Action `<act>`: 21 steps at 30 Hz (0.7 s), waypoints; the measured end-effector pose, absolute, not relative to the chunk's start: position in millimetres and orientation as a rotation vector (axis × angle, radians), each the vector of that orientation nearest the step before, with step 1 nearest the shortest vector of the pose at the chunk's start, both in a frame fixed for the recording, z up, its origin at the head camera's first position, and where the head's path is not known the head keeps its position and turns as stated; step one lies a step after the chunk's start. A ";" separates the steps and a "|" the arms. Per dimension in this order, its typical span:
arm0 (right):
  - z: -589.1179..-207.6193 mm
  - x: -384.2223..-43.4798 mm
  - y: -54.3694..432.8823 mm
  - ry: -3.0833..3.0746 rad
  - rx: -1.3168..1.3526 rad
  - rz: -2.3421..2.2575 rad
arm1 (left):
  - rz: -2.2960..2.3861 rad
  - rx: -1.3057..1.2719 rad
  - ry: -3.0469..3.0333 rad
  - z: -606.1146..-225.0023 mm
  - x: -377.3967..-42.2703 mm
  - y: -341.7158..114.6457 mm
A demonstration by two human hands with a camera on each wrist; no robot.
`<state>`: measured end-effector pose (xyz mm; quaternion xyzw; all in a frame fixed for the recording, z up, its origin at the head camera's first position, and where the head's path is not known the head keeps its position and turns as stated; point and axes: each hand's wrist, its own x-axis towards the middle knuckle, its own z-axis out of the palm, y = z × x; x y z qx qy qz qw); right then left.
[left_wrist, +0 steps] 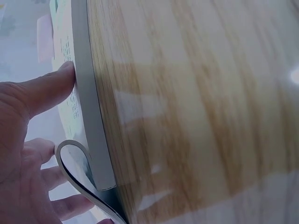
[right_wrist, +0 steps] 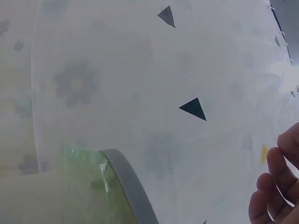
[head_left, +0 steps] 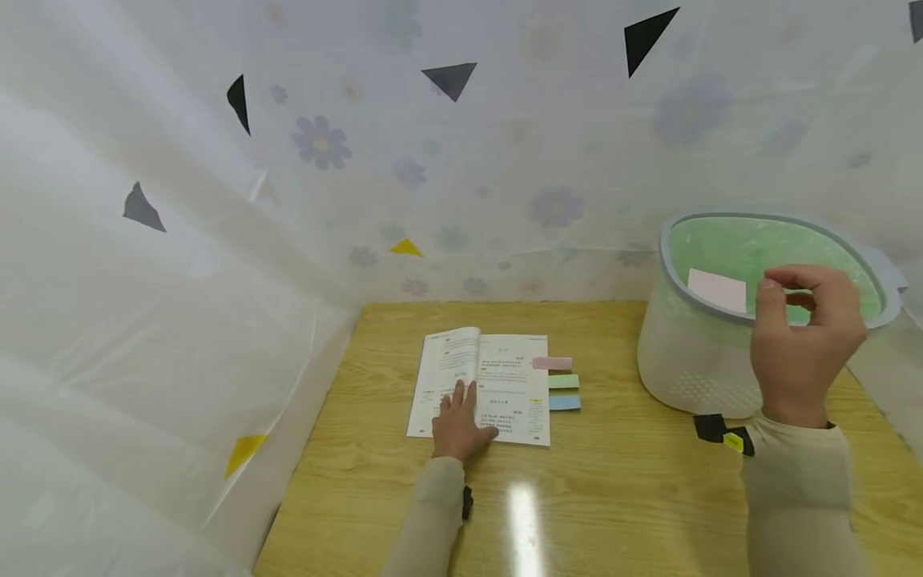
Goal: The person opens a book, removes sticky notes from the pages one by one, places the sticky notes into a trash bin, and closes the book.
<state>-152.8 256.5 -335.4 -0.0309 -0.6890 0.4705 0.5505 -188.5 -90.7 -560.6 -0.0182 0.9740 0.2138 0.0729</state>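
Observation:
An open book (head_left: 513,385) with printed pages lies on the wooden table, its left-side page curling up. My left hand (head_left: 457,425) rests on it with fingers spread; in the left wrist view the thumb (left_wrist: 51,88) lies at the book's edge, near the curled page (left_wrist: 72,158). Three sticky tabs, pink (head_left: 554,364), green (head_left: 564,381) and blue (head_left: 565,403), stick out from its right side. My right hand (head_left: 808,344) is over the bin (head_left: 692,361), thumb and forefinger tips together with nothing visible between them. A pale pink paper (head_left: 716,289) shows inside the rim, apart from the fingers.
The bin has a grey rim (head_left: 674,268) and a green liner (head_left: 721,240). White flowered sheeting (head_left: 461,176) surrounds the table (head_left: 591,497) at the back and sides, with dark and yellow triangles on it.

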 end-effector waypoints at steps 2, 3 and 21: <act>-331.2 -149.3 246.5 -1.603 -0.015 1.144 | 0.632 -0.055 2.930 -560.8 -188.7 -90.6; -329.7 -147.5 241.4 -1.587 0.012 1.168 | 0.626 -0.056 2.933 -561.1 -188.6 -90.4; -410.0 -178.8 191.3 -1.946 0.493 1.149 | 0.582 -0.011 2.970 -563.1 -187.9 -92.8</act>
